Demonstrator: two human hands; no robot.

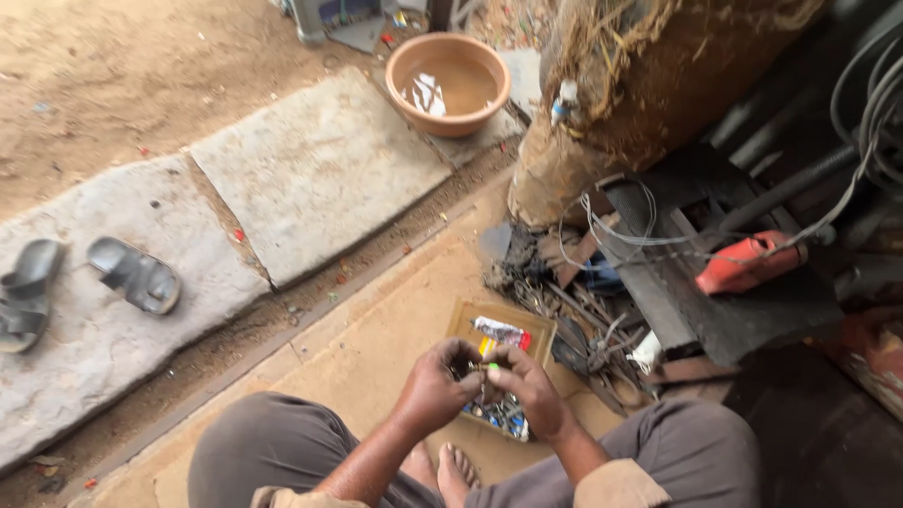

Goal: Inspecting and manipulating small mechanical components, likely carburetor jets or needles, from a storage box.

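Stone slabs (310, 179) are being used as a doorstep; a tray of small parts (513, 331) is being kept between the knees, within reach; a tiny metal part (482, 382) is being pinched above it by left hand (435, 386) and right hand (527, 388), closed together

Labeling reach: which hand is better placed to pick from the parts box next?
Likely right hand: it sits directly above the box contents. Left hand hovers nearer the box's edge. Both pinch a small item.

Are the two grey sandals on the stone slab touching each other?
Apart. The head view shows the left grey sandal and the right grey sandal lying side by side on the stone slab, with a plain strip of bare stone between them.
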